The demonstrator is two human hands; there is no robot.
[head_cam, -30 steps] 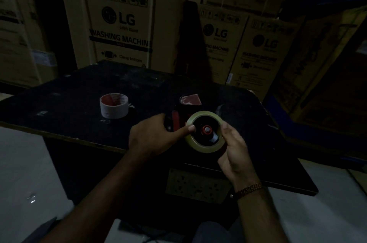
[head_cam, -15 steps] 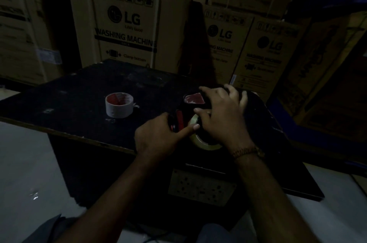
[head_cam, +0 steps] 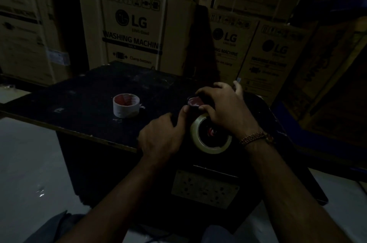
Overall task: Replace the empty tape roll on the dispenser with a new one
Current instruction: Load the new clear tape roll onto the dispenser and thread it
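A pale new tape roll [head_cam: 200,142] sits on the hub of a dark tape dispenser [head_cam: 195,102] with red parts, near the front of the black table [head_cam: 95,94]. My left hand [head_cam: 161,135] grips the dispenser's left side, its thumb stretched up toward the red front flap. My right hand [head_cam: 224,110] lies over the dispenser's top and the roll's upper edge, fingers curled at the flap. Much of the dispenser is hidden under both hands. An empty white core [head_cam: 126,105] with a red inside stands upright to the left.
Stacked LG washing machine cartons [head_cam: 139,30] wall in the back and right of the table. A pale panel [head_cam: 204,187] is fixed below the table's front edge. Light floor [head_cam: 29,163] lies to the left. The scene is dim.
My right hand came off the roll's right side and went over the top of the dispenser to its front flap. My left thumb has slid up toward the flap, uncovering more of the roll.
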